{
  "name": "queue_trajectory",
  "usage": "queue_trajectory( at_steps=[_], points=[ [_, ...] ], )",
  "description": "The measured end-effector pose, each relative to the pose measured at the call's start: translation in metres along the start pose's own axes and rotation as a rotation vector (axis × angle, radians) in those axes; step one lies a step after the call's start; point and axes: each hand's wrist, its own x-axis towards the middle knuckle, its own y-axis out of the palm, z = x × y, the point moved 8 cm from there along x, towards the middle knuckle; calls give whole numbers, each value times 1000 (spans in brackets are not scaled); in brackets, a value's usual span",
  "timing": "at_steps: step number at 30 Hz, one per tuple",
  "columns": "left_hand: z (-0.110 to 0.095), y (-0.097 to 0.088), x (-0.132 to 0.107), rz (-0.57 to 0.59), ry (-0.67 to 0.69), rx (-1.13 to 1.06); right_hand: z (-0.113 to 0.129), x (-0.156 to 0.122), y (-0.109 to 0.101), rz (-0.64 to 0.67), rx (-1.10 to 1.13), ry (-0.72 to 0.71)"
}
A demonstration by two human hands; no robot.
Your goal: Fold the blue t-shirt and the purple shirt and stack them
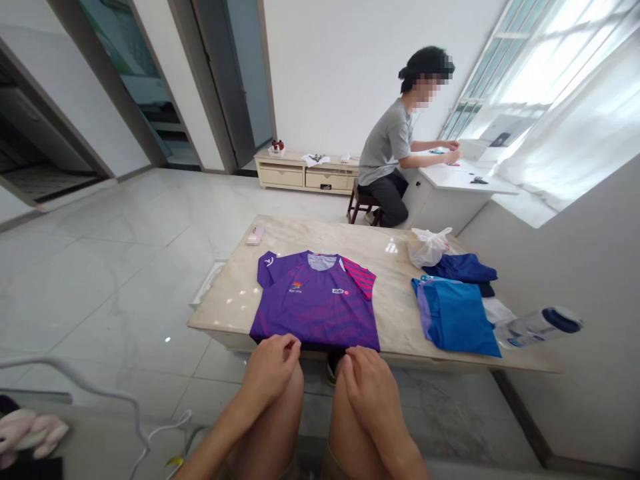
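Observation:
A purple short-sleeved sports shirt (320,307) lies spread face up on the marble-topped table (225,293), collar away from me and hem at the near edge. One sleeve is striped pink; small logos mark the chest. My left hand (273,367) rests on my left knee, loosely curled, just in front of the hem. On the other knee lies my right hand (370,383), fingers bent and together near the shirt's right hem corner. Neither hand appears to grip the shirt.
Folded blue clothes (463,317), a dark blue garment (465,268), a white plastic bag (429,248) and a clear bottle (537,328) are on the right. A pink box (255,236) sits at the far left corner. Another person (390,140) sits at a white desk (460,177).

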Motion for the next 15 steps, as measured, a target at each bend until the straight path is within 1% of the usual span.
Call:
queue_trajectory(
  at_steps=[6,11,15],
  points=[
    [-2,0,1,32,9,-27,-11,2,-4,-8,50,22],
    [2,1,-1,61,42,-60,-6,6,-2,-7,39,56],
    [16,-3,-2,67,42,-110,4,11,1,-19,4,71]
  ],
)
